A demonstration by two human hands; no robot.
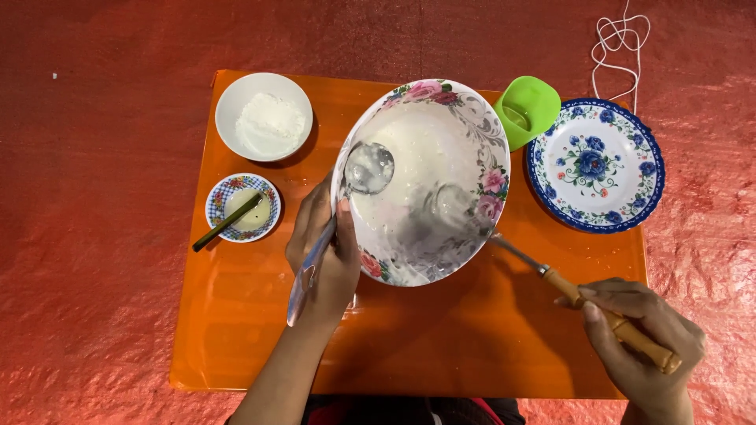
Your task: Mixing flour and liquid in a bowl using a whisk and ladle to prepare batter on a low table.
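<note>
Fingers point(335, 236) against tilted floral bowl point(425, 181)

Big bowl point(441, 149) mid-table point(472, 346), two small bowls point(264, 116) left, cup point(529, 110) and plate point(596, 165) right

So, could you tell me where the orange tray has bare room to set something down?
The near strip of the orange tray, between the left hand and right hand, is bare. The far edge is crowded: white bowl, small dish, floral bowl, green cup, blue plate.
</note>
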